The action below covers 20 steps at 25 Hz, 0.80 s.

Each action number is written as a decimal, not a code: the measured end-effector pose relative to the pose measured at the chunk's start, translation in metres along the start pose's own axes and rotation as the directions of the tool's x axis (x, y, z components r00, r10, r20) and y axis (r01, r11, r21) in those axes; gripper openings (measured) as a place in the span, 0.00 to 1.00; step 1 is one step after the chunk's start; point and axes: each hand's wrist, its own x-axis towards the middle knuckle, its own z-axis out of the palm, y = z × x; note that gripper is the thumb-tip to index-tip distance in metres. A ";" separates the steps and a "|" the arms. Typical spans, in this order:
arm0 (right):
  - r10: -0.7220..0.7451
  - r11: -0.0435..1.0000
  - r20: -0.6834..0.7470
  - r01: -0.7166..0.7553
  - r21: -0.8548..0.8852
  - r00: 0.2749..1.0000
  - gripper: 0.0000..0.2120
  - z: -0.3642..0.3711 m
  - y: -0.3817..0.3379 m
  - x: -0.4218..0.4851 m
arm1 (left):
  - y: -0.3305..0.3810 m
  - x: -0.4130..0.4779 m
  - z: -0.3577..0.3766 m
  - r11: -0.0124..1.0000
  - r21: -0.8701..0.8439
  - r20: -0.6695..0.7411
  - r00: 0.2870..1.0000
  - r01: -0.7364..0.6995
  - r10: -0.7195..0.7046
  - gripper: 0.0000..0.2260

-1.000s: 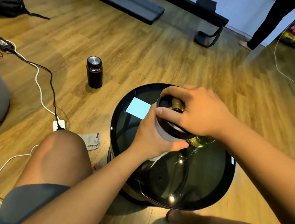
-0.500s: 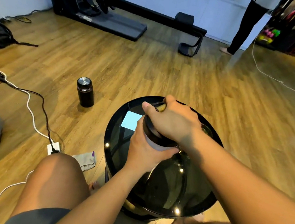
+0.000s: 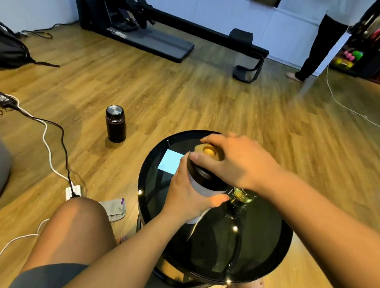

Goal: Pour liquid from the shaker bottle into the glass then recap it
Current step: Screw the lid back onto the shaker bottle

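1. A black insulated flask (image 3: 115,124) stands upright on the wood floor, left of the round black glass table (image 3: 266,256).
2. The seated person's left hand (image 3: 187,197) wraps closed around the white shaker bottle (image 3: 205,188), which is above the table.
3. The right hand (image 3: 234,163) curls over its black lid (image 3: 200,175), thumb on the rim.
4. A glass (image 3: 243,194) of yellowish liquid stands just beside the bottle, partly hidden by the right wrist.

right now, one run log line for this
left hand: holds shaker bottle | right hand: on lid | glass: holds liquid
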 end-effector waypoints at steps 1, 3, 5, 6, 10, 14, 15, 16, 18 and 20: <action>0.072 0.996 -0.081 -0.077 -0.055 0.994 0.31 0.007 -0.003 0.004 | 0.000 0.000 0.000 1.000 0.002 -0.007 1.000 -0.003 0.003 0.47; 0.160 0.977 -0.162 -0.180 -0.118 0.974 0.38 0.002 -0.007 0.007 | 0.001 -0.001 0.001 1.000 -0.006 -0.017 1.000 -0.014 0.014 0.48; 0.180 0.979 -0.145 -0.191 -0.069 0.973 0.41 -0.017 0.002 0.014 | 0.000 0.000 0.002 1.000 -0.004 -0.034 0.999 -0.005 0.005 0.48; 0.121 0.990 -0.115 -0.129 -0.062 0.986 0.41 -0.026 0.006 0.014 | 0.000 -0.001 0.003 1.000 -0.005 -0.041 0.999 0.008 -0.008 0.48; -0.089 0.989 0.002 0.089 -0.115 0.996 0.33 -0.014 -0.003 0.009 | 0.001 -0.003 0.004 0.999 0.015 -0.018 0.999 0.043 -0.042 0.52; 0.198 0.972 -0.161 -0.215 -0.091 0.967 0.28 0.006 -0.013 0.033 | 0.000 0.001 0.003 0.999 0.030 0.001 1.000 0.016 -0.016 0.49; 0.219 0.970 -0.104 -0.228 -0.079 0.970 0.31 -0.004 -0.008 0.039 | 0.000 0.002 0.002 0.999 0.038 -0.003 1.000 0.008 -0.008 0.46; 0.186 0.978 -0.011 -0.186 -0.092 0.983 0.35 -0.015 -0.002 0.042 | 0.000 0.003 0.002 0.999 0.043 -0.004 1.000 0.004 -0.004 0.45; -0.036 0.988 0.125 0.054 -0.143 0.992 0.39 -0.025 0.009 0.037 | 0.000 0.003 0.001 0.999 0.036 0.005 1.000 0.018 -0.018 0.46; -0.244 0.957 0.104 0.257 -0.135 0.964 0.36 -0.009 0.016 0.020 | -0.002 0.003 0.003 0.999 0.025 0.025 0.999 0.026 -0.027 0.53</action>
